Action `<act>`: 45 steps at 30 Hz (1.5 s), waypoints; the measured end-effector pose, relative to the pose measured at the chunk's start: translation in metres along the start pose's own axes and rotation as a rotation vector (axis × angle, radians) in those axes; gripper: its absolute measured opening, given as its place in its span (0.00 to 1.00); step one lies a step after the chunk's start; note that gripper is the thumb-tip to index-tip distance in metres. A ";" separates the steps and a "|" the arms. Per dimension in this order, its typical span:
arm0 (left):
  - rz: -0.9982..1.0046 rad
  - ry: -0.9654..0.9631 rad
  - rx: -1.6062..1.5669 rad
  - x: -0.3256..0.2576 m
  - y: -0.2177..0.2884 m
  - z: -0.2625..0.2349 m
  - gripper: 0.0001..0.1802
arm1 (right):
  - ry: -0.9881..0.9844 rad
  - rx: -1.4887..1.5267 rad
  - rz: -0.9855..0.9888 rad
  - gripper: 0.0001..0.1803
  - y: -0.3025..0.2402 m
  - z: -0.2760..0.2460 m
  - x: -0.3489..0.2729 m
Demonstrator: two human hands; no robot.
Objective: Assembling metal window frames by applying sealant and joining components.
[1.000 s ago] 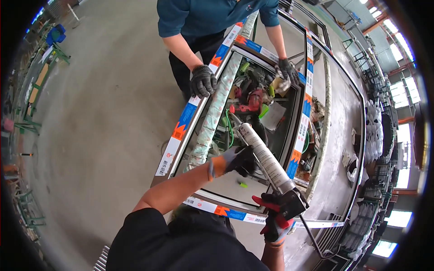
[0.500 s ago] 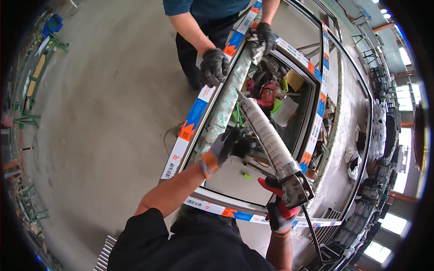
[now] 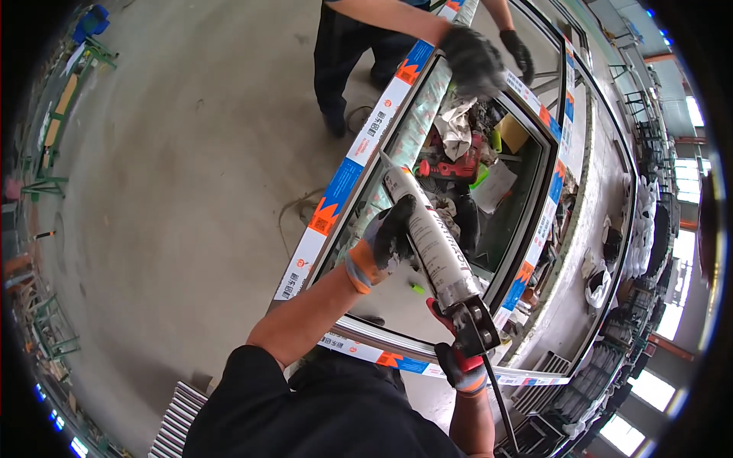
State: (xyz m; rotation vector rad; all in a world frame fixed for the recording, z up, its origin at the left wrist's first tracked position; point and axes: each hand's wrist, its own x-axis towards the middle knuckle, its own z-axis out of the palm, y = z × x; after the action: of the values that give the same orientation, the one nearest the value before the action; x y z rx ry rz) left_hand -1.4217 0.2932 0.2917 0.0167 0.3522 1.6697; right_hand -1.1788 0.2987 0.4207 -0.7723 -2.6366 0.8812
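My left hand (image 3: 388, 238), in a grey glove with an orange cuff, wraps around the white cartridge of a caulking gun (image 3: 432, 243). My right hand (image 3: 458, 357), in a red and black glove, grips the gun's handle at its rear. The nozzle tip (image 3: 384, 159) points at the left inner edge of a glazed window frame (image 3: 330, 206) wrapped in white, blue and orange protective tape. A co-worker in black gloves (image 3: 473, 57) stands at the far end and holds the frame's top left corner.
Through the glass lie a red power tool (image 3: 450, 164), rags, cardboard and a green item. A grey concrete floor (image 3: 175, 175) spreads to the left. Metal racks and stacked frames (image 3: 649, 252) line the right side. A ribbed metal piece (image 3: 177, 420) lies at the lower left.
The view has closed in on the frame. The caulking gun has swung so its nozzle reaches the frame's left inner edge. The co-worker's hands have shifted toward the far left corner.
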 end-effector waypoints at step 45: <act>-0.118 0.136 0.111 -0.015 -0.048 0.019 0.27 | 0.111 0.336 0.358 0.31 -0.007 -0.017 -0.058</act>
State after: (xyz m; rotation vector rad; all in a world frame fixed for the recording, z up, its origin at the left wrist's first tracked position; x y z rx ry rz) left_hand -1.3687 0.2865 0.3015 -0.0351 0.5389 1.5367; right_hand -1.1270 0.2696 0.4344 -1.1780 -2.2051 1.2886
